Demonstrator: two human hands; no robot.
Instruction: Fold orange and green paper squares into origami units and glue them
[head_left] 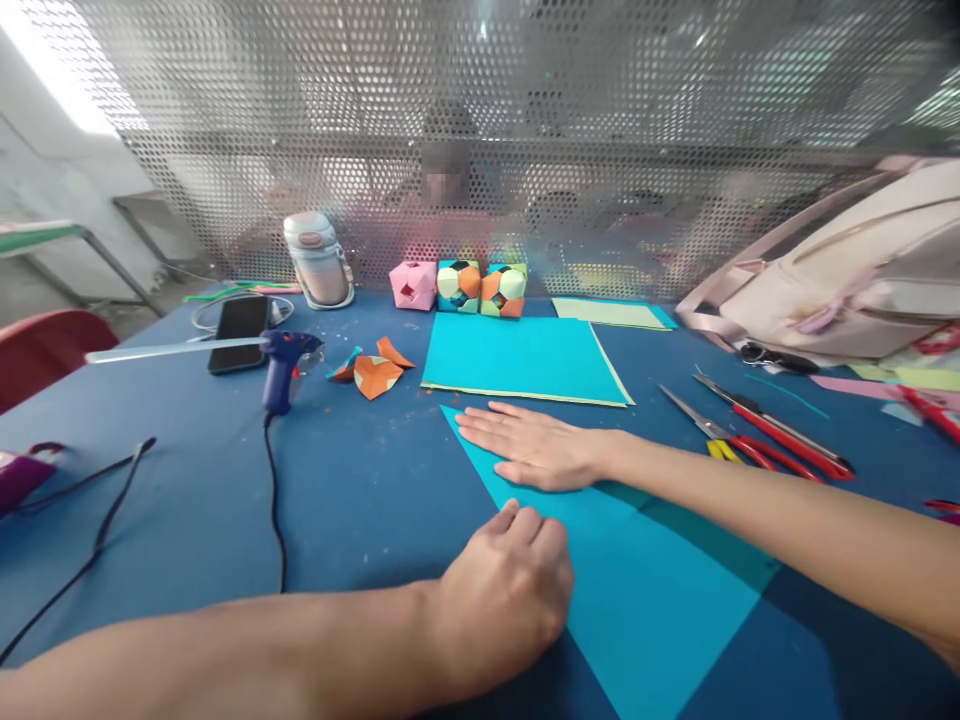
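Observation:
A sheet of blue paper point(667, 590) lies on the table in front of me, with a pointed corner at its far left. My right hand point(536, 447) rests flat on its upper part, palm down and fingers stretched out. My left hand point(514, 590) is closed in a fist against the paper's left edge. Nothing sticks out of the fist, though its underside is hidden. Just beyond my right hand is a stack of blue and pale yellow paper point(521, 355).
A blue glue gun point(279, 370) with a cord, a phone point(240, 333) and orange folded pieces point(377, 375) are left. Behind stand a bottle point(319, 260) and folded paper balls point(459, 287). Scissors point(720, 435), a red cutter point(780, 430) and a bag point(847, 270) are right.

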